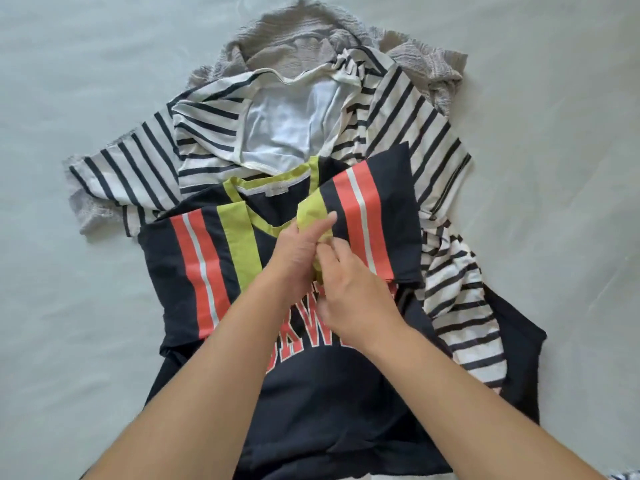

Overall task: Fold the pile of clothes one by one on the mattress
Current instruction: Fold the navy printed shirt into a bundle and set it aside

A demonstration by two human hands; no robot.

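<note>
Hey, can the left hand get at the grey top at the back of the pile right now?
Probably not directly: the left hand pinches the navy shirt, and the striped shirt covers most of the grey top.

Matt, smooth cloth jersey [322, 393]; coarse, textured grey knit [277, 32]; smooth sheet [69, 64].

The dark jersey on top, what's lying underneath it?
Under the dark jersey lies a striped shirt, and beneath that a grey knit garment on the mattress. Anything further down is covered.
</note>
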